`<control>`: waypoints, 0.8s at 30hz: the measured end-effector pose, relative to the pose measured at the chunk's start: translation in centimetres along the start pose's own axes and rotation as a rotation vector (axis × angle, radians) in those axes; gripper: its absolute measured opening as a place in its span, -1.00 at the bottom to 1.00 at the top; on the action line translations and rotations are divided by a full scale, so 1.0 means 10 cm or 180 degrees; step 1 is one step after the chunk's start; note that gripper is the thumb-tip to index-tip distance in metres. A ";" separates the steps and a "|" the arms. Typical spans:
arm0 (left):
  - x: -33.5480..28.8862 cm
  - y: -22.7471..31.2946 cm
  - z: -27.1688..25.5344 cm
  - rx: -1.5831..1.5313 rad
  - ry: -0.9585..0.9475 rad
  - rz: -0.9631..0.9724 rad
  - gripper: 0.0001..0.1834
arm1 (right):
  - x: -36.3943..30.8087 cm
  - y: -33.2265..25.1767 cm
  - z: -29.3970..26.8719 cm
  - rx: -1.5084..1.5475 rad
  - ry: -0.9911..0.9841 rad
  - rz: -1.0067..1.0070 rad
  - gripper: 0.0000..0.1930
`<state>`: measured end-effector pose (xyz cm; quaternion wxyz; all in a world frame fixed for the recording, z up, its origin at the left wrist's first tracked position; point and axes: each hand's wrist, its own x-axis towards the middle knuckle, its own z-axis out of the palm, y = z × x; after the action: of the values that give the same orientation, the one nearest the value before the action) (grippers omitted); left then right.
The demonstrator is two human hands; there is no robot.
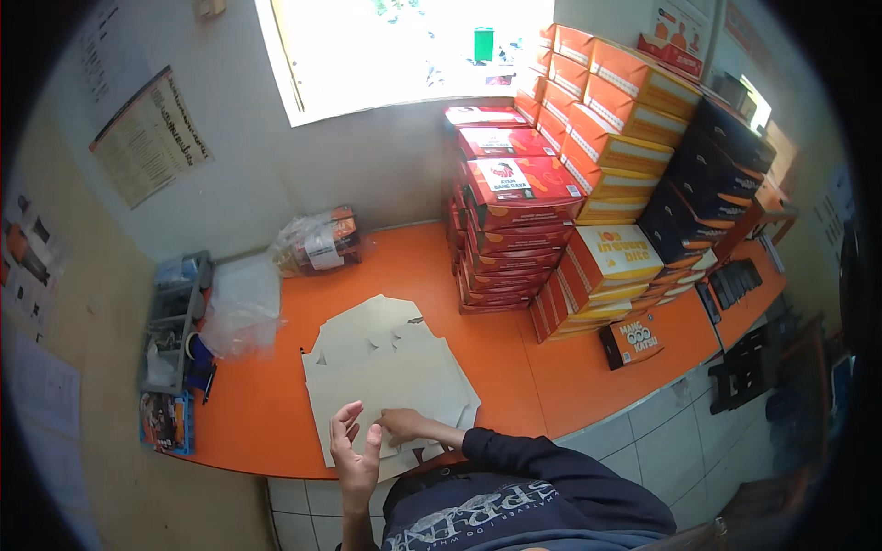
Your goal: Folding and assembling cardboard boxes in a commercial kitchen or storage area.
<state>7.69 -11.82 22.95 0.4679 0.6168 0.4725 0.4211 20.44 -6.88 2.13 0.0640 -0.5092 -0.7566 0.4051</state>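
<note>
The left hand (354,452) is raised with thumb and fingers apart, before the near part of the pale flat cardboard sheets (386,372), which lie stacked on the orange counter (253,399). The right hand (402,426) rests over the sheets, fingers curled; whether they grip cannot be told. Beyond lie clear plastic bags (241,303), then tall stacks of red boxes (524,216) near the window (386,60)

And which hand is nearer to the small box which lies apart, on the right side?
The right: the right hand is over the pale sheets, left of the box; the left hand is raised, farther left.
</note>
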 end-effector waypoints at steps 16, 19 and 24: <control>-0.14 -0.24 0.06 0.1235 -0.1176 0.0299 -0.54 | 0.03 0.01 0.23 0.0302 0.0809 -0.1050 -0.53; -0.30 -0.36 0.00 0.2446 -0.1763 0.0062 -0.49 | 0.01 -0.29 0.29 -0.0909 0.0927 -0.0283 -0.51; -0.53 -0.50 0.09 0.1873 -0.2232 -0.0275 -0.45 | 0.03 -0.06 0.06 0.0120 0.0452 -0.0609 -0.42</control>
<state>6.60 -16.61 17.51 0.4217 0.8084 0.4104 0.0149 19.56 -7.03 2.05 0.1653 -0.4608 -0.7875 0.3743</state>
